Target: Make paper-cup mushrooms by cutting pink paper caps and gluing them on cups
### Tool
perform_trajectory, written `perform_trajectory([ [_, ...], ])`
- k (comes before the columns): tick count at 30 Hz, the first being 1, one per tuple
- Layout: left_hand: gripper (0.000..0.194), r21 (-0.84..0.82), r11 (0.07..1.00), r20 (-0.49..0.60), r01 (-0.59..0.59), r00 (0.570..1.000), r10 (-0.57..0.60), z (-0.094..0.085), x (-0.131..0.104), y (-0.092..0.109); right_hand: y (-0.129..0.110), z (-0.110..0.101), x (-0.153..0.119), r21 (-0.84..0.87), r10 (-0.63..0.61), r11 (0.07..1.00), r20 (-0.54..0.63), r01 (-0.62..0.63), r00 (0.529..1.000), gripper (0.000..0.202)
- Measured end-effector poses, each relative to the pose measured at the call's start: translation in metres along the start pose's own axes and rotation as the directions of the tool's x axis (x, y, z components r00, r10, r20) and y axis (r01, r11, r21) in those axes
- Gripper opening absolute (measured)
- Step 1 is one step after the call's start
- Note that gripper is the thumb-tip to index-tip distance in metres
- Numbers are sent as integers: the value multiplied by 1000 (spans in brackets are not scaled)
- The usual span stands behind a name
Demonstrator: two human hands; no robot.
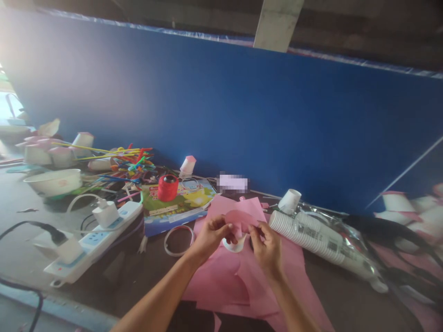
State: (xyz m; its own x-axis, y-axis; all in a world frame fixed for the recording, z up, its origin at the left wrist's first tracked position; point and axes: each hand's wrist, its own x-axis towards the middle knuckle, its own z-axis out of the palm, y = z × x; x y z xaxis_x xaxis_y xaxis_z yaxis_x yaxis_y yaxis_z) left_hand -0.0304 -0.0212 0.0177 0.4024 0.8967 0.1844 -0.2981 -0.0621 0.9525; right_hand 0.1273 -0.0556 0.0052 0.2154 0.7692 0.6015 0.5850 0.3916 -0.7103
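Note:
Between my two hands is a curved piece of pink paper (239, 218). The fingers of my left hand (213, 236) pinch its left side, and my right hand (267, 246) pinches its right edge. Just under the paper a white paper cup (234, 246) shows in part, with its upper side covered from view. Beneath both hands, large pink paper sheets (221, 281) are spread over the dark table. A long stack of white paper cups (301, 235) in clear plastic lies right of my right hand.
Left of the sheets lie a white cable coil (179, 240), a colourful booklet (187, 205) with a red thread spool (168, 188), and a power strip (100, 246) with plugs. Pipe cleaners (134, 159) and a white bowl (53, 181) sit farther left. A blue wall (221, 110) stands behind.

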Motion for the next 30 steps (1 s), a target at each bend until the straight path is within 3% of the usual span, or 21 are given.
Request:
perform_trajectory([
  [5,40,-91,995,0,35,999,-35,3,0,-3,-4,2,0,43,23,999,29,-25,999,16],
  [10,24,105,993,55,45,997,-51,5,-2,-3,-10,5,-1,164,128,977,68,-138,989,18],
  [17,27,265,961,-28,84,996,-79,5,-1,-2,-14,2,-1,238,155,952,167,-192,974,20],
  [21,32,270,958,-52,97,995,-86,3,0,-3,-14,1,0,191,136,968,140,-162,981,25],
  [30,26,215,976,2,26,1000,-27,3,-3,-2,-12,6,2,232,173,954,98,-191,980,35],
])
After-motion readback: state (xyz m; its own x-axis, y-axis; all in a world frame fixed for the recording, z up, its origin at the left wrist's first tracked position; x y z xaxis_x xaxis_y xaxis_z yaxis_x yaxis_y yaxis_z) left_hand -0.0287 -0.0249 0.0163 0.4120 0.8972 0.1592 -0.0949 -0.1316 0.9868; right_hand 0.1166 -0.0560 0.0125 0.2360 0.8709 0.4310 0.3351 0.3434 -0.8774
